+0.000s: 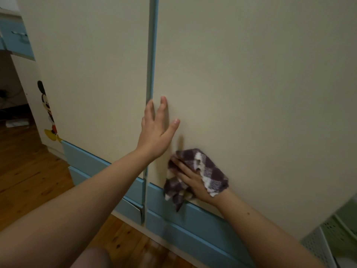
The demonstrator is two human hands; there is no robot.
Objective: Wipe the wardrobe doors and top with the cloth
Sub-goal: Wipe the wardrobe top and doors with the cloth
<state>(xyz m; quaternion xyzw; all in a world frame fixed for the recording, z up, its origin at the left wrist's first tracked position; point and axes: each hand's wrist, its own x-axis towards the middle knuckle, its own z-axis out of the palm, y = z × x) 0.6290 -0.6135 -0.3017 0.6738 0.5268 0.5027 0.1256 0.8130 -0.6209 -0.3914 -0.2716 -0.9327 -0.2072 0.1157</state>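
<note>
Two tall cream wardrobe doors fill the view, the left door (92,74) and the right door (251,84), split by a blue vertical strip (152,45). My left hand (157,130) rests flat on the right door beside that strip, fingers spread. Lower down, my right hand (190,180) presses a purple-and-white checked cloth (207,169) against the right door just above the blue bottom trim (193,215). The cloth wraps over the hand and hangs below it. The wardrobe top is out of view.
Wooden floor (29,180) runs along the left and bottom. A cartoon mouse sticker (47,111) marks a white side panel at the left, with blue drawers (15,37) above. White and green perforated baskets (336,235) stand at the lower right.
</note>
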